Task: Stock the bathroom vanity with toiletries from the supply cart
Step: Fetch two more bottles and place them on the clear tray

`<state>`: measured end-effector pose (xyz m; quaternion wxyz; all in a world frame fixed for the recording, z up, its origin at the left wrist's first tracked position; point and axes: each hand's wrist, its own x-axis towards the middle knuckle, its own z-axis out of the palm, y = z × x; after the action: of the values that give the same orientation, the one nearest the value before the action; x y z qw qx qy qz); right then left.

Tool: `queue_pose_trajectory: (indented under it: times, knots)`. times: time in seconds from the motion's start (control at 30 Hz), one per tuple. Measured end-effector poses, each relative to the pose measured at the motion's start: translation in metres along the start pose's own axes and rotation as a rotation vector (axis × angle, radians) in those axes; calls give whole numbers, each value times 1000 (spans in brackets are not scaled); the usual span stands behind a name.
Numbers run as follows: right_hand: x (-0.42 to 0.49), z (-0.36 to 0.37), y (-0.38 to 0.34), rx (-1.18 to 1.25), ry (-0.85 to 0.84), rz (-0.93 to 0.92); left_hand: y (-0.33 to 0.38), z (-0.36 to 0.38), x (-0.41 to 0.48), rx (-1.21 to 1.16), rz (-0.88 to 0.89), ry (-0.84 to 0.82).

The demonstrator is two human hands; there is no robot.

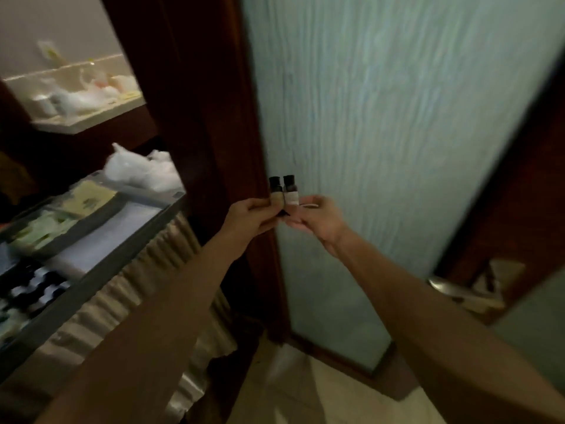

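Before the frosted glass door (382,133), two small bottles are held upright side by side, each with a black cap, at the seam between the glass and the dark wooden frame (189,102). The left bottle (276,194) has yellowish contents; the right bottle (291,195) bears a pale label. The two stand touching or nearly so.

Two bare arms are extended forward and converge on the bottles. The left hand (250,215) is turned with its back upward, its fingers curled round the base of the left bottle. The right hand (321,218) is held palm inward, and the lower part of the right bottle is pinched by its fingertips (301,201). A small dark shape is seen under the bottles, between the hands; what it is cannot be told.

One supply cart (91,283) stands at left, well apart from the bottles, with a pleated skirt (137,289) hung below its rim. Its top tray holds pale green and yellow packets, a cluster of black-capped items too blurred to count, and one white plastic bag (143,169) at the far end.

Beyond the frame at upper left, one vanity counter (91,120) is seen, carrying white items too blurred to be counted. One metal door handle (443,286) is seen at right.
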<state>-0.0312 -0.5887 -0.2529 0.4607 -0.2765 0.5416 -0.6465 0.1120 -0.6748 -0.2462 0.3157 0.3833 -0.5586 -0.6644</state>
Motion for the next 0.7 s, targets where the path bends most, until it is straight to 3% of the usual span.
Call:
queue_pose_trajectory:
  times: [0.23, 0.4, 0.7]
  knots:
    - [-115, -81, -9, 83, 345, -103, -20, 102, -56, 5, 19, -336]
    - [-212, -151, -27, 10, 582, -171, -22, 196, -110, 44, 9, -601]
    - [-357, -275, -60, 32, 893, -313, -28, 372, -213, 60, 16, -879]
